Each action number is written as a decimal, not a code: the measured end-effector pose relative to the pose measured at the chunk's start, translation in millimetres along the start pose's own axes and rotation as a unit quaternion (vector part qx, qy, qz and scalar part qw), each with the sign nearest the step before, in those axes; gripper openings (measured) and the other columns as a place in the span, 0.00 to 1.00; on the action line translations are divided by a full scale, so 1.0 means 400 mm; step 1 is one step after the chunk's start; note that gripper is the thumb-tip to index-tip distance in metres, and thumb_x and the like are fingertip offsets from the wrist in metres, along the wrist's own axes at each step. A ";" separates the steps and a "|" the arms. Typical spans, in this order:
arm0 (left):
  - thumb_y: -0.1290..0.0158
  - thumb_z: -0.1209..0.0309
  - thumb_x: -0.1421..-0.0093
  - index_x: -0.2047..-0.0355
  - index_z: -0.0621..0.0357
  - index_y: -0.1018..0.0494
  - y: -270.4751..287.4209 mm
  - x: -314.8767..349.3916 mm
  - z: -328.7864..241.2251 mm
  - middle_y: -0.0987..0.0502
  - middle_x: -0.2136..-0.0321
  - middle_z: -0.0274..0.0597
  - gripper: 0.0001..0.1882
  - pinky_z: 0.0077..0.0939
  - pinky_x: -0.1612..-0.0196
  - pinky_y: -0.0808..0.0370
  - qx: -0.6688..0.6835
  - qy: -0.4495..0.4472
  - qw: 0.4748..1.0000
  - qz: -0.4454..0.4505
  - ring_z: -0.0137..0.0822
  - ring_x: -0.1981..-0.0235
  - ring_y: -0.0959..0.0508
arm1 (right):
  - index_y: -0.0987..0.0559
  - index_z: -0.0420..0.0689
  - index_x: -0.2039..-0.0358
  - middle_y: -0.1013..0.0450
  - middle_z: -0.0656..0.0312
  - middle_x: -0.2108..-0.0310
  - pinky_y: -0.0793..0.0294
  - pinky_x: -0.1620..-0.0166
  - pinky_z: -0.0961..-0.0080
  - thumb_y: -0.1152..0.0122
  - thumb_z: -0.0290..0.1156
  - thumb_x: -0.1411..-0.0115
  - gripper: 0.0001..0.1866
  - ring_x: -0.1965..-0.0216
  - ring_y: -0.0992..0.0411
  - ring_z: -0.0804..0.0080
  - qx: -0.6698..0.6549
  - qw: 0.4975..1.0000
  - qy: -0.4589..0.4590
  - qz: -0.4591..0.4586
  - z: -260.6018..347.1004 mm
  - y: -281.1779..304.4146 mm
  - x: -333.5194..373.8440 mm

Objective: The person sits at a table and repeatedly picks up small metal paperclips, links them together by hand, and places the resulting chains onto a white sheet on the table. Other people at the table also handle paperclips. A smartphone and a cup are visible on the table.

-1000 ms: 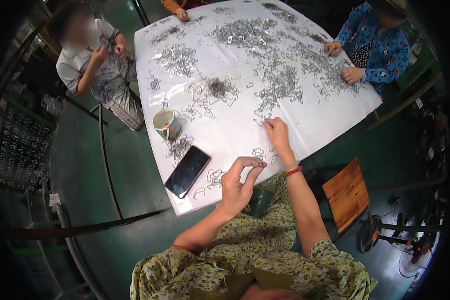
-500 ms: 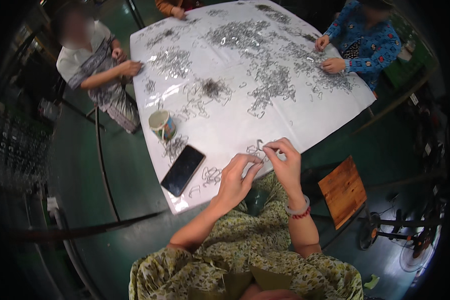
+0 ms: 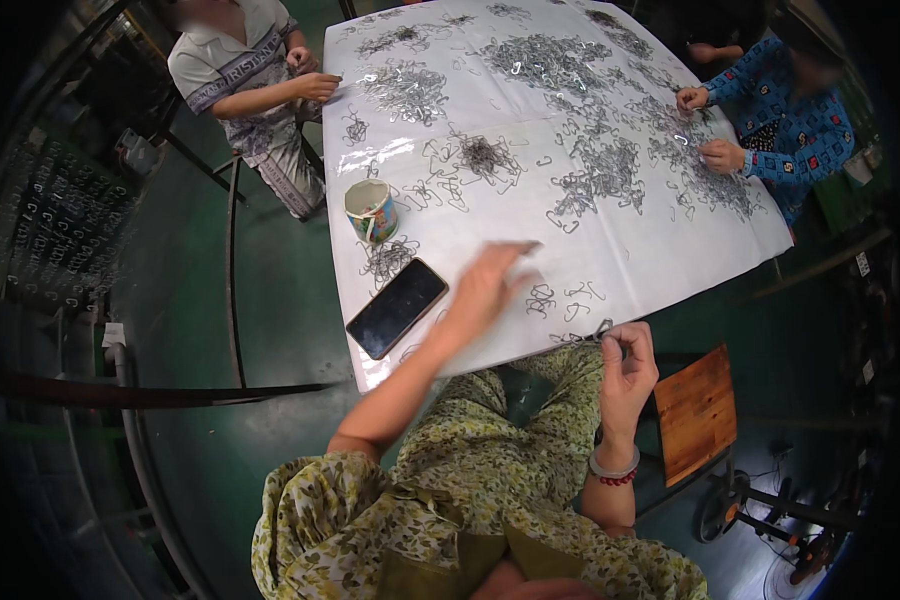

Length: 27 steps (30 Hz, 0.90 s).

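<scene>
My right hand (image 3: 630,370) is pinched at the table's near edge around a small bent metal hook (image 3: 604,327), which juts out past the fingertips. Smeared by motion, my left hand (image 3: 482,292) reaches over the white tabletop, right of a dark phone (image 3: 398,308). Something dark shows at its fingertips, too blurred to name. Between my hands, several loose metal hooks (image 3: 540,299) lie on the sheet. Part of another small pile is hidden behind my left wrist.
A printed bucket (image 3: 372,212) stands beyond the phone, beside a hook pile (image 3: 390,262). Bigger heaps of hooks (image 3: 600,172) spread across the white table (image 3: 470,235). Co-workers' hands (image 3: 722,156) work at the far right and far left. A wooden stool (image 3: 695,415) stands at my right.
My hands have parted: the left has swung forward over the table, the right has drawn back to the right with a hook. The whole view has shifted, moving the table rightward and up.
</scene>
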<state>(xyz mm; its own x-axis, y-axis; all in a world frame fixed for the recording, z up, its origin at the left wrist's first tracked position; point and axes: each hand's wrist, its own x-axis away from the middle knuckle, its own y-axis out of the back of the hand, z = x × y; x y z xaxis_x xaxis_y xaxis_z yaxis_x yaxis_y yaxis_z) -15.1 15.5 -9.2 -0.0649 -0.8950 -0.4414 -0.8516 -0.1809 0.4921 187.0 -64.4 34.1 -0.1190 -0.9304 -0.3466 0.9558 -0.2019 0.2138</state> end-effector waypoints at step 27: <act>0.47 0.76 0.37 0.62 0.64 0.30 -0.103 0.078 -0.207 0.24 0.62 0.47 0.05 0.31 0.55 0.28 0.254 -0.004 0.957 0.140 0.40 0.61 0.24 | 0.23 0.39 0.73 0.30 0.66 0.75 0.36 0.63 0.77 0.35 0.21 0.44 0.04 0.69 0.36 0.74 0.001 0.996 -0.019 -0.088 -0.058 0.049 0.081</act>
<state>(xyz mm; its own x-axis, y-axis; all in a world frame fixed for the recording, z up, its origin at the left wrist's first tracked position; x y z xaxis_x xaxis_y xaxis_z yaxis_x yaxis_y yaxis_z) 61.2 -38.9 18.9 -0.3290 -0.8762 -0.3521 -0.9434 0.2879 0.1649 208.0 -91.5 5.8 -0.2954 -0.8915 -0.3436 0.9184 -0.3640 0.1549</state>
